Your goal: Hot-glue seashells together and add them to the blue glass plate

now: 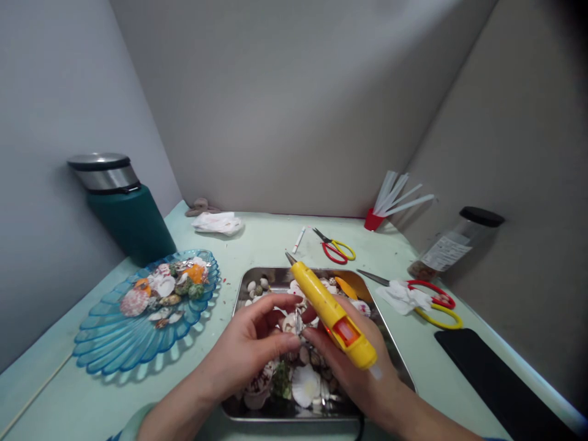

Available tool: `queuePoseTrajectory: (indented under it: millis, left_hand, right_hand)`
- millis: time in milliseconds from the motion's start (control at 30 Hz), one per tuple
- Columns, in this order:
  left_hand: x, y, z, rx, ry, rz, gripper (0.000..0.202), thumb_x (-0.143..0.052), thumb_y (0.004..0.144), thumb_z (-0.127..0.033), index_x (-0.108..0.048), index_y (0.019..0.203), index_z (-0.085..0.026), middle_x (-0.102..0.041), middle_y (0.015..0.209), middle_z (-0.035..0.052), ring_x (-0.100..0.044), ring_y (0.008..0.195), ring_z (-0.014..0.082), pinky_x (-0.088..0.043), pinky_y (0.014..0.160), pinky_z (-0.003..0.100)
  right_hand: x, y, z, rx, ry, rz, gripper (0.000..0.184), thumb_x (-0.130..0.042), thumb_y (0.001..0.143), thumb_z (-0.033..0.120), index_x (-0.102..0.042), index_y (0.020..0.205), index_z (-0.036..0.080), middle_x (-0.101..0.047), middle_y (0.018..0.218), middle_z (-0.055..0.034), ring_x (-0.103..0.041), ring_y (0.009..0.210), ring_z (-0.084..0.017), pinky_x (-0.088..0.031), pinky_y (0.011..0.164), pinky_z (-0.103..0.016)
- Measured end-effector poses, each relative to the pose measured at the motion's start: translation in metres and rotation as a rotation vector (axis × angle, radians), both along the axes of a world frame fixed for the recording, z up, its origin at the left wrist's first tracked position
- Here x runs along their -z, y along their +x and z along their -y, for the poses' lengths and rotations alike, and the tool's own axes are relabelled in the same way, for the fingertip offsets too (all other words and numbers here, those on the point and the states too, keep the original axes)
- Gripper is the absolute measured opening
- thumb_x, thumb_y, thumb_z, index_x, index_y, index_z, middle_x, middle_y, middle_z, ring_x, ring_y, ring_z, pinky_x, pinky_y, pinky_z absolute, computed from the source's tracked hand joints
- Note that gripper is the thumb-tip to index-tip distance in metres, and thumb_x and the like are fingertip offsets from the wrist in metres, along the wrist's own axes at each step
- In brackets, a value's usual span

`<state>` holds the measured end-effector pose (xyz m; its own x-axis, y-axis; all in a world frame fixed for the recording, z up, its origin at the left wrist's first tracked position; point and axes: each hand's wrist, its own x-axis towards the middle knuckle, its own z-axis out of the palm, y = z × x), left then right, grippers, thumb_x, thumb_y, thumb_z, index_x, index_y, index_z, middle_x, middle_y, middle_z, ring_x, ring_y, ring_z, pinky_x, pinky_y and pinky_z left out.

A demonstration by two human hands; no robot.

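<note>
My right hand [353, 361] holds a yellow glue gun [331, 312], nozzle pointing up and away, while its fingertips also pinch a small pale shell [296, 321]. My left hand [250, 346] pinches the same shell from the left with thumb and forefinger. Both hands hover over a steel tray [243, 288] filled with several shells and pebbles.
A blue glass plate [114, 349] with glued shells lies at left, a green bin [126, 211] behind it. Two red-and-yellow scissors [337, 248] [434, 300], crumpled tissue [218, 222], a red cup of glue sticks [374, 219], a jar [452, 245] and a black phone [496, 380] lie around.
</note>
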<state>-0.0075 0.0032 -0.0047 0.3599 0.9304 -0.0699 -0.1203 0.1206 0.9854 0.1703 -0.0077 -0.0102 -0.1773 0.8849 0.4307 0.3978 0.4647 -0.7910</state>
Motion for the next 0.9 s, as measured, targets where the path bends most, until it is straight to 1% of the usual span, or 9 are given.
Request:
queuePoseTrajectory:
  millis: [133,267,333,433,500,633,733,833,900]
  left_hand:
    - [-0.0021,0.0001,0.001,0.012,-0.001,0.001,0.033,-0.073,0.067,-0.018,-0.063,0.098,-0.02,-0.064,0.098,0.0039,-0.06,0.082,0.0173,-0.049,0.073,0.03]
    - [-0.0044,-0.0001,0.0013,0.025,-0.063,0.036,0.038,-0.07,0.071,-0.019,-0.059,0.107,-0.019,-0.066,0.083,0.0018,-0.063,0.07,0.0144,-0.049,0.071,0.03]
    - [-0.0038,-0.0004,0.0008,0.032,-0.073,0.07,0.038,-0.069,0.072,-0.019,-0.057,0.108,-0.019,-0.066,0.083,0.0018,-0.064,0.069,0.014,-0.049,0.071,0.029]
    - [-0.0015,-0.0005,-0.0005,0.021,-0.072,0.15,0.034,-0.069,0.073,-0.018,-0.056,0.104,-0.02,-0.063,0.095,0.0023,-0.064,0.071,0.0132,-0.051,0.071,0.029]
    - [-0.0005,-0.0005,-0.0013,0.007,-0.079,0.191,0.032,-0.069,0.073,-0.017,-0.054,0.101,-0.02,-0.061,0.098,0.0017,-0.065,0.069,0.013,-0.052,0.069,0.03]
    - [-0.0009,-0.0011,-0.002,0.003,-0.079,0.156,0.02,-0.067,0.076,-0.02,-0.055,0.092,-0.017,-0.063,0.089,0.0019,-0.067,0.069,0.0143,-0.053,0.068,0.028]
    - [-0.0007,-0.0022,-0.0016,-0.006,-0.066,0.113,0.015,-0.066,0.077,-0.022,-0.057,0.087,-0.015,-0.067,0.08,0.0024,-0.066,0.067,0.0138,-0.053,0.067,0.028]
    - [0.0003,-0.003,-0.0012,0.007,-0.072,0.125,0.013,-0.066,0.077,-0.022,-0.058,0.084,-0.015,-0.069,0.075,0.0027,-0.066,0.064,0.0126,-0.053,0.065,0.026]
    - [0.0008,-0.0033,-0.0011,0.025,-0.086,0.146,0.011,-0.065,0.078,-0.022,-0.059,0.085,-0.015,-0.069,0.072,0.0024,-0.066,0.064,0.0122,-0.053,0.064,0.025]
  right_hand:
    - [0.0028,-0.0008,-0.0002,0.014,0.024,-0.016,0.01,-0.063,0.08,0.024,-0.058,0.089,0.022,-0.061,0.084,-0.0011,-0.06,0.077,-0.018,-0.048,0.069,-0.029]
    - [0.003,-0.0007,0.0004,0.027,0.023,-0.024,0.01,-0.061,0.081,0.027,-0.058,0.09,0.023,-0.061,0.085,-0.0015,-0.06,0.077,-0.018,-0.049,0.071,-0.03]
    - [0.0033,-0.0004,0.0004,0.042,0.02,-0.029,0.012,-0.061,0.081,0.027,-0.057,0.091,0.023,-0.061,0.084,-0.0012,-0.06,0.075,-0.018,-0.049,0.07,-0.03]
    - [0.0038,-0.0001,0.0,0.047,0.021,-0.028,0.013,-0.062,0.08,0.027,-0.057,0.091,0.023,-0.061,0.082,-0.0005,-0.06,0.074,-0.017,-0.048,0.071,-0.029]
    - [0.0038,0.0,-0.0005,0.048,0.02,-0.022,0.012,-0.062,0.08,0.026,-0.057,0.09,0.023,-0.061,0.083,-0.0006,-0.059,0.074,-0.017,-0.048,0.072,-0.029]
    - [0.0031,0.0001,-0.0001,0.064,0.028,-0.019,0.013,-0.061,0.081,0.025,-0.057,0.094,0.022,-0.062,0.086,-0.002,-0.06,0.078,-0.018,-0.048,0.072,-0.03]
    - [0.002,-0.0002,0.0014,0.106,0.047,-0.044,0.015,-0.06,0.082,0.024,-0.055,0.096,0.022,-0.063,0.086,-0.0022,-0.061,0.079,-0.019,-0.05,0.071,-0.029]
    - [0.0,-0.0003,0.0027,0.125,0.047,-0.046,0.013,-0.058,0.084,0.025,-0.055,0.097,0.023,-0.064,0.089,-0.0023,-0.062,0.081,-0.019,-0.051,0.07,-0.028]
    - [-0.0011,-0.0001,0.003,0.117,0.049,-0.031,0.015,-0.058,0.084,0.025,-0.055,0.099,0.023,-0.064,0.093,-0.0033,-0.063,0.084,-0.02,-0.052,0.07,-0.029]
